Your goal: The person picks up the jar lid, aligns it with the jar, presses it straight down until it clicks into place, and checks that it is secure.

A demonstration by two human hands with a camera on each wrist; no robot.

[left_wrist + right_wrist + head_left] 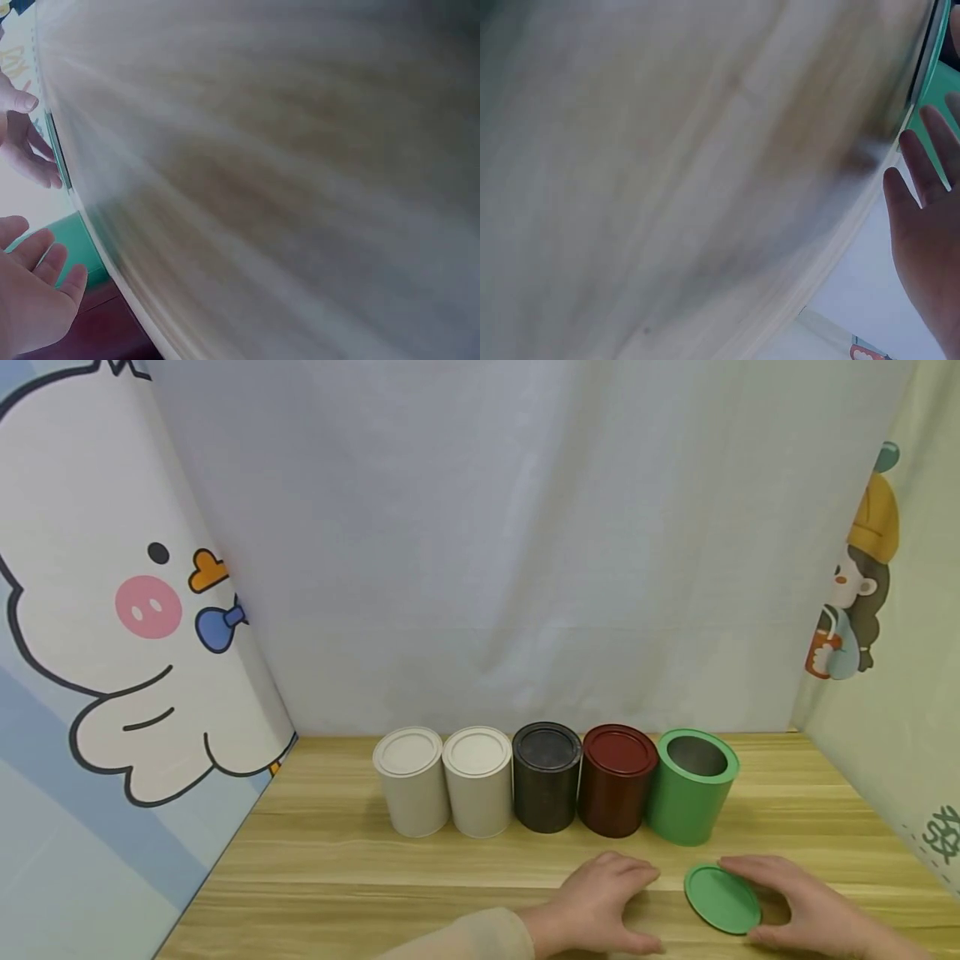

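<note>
A flat green lid (722, 899) lies at the front right of the wooden table. My right hand (806, 906) is around its right side, thumb and fingers spread apart at the rim; whether they press on it I cannot tell. To the left of the lid, my left hand (600, 906) is held with thumb and fingers apart and nothing between them. Behind the lid stands a green can (686, 806), its top uncovered and its dark inside showing. In the right wrist view the fingers of my right hand (934, 225) look straight and spread.
Left of the green can, a dark red can (615, 793), a black can (546, 789) and two white cans (480, 793) stand in a row, lids on. The wooden table (300, 860) meets a pale curtain (450, 568) at the back, with printed cloth at both sides.
</note>
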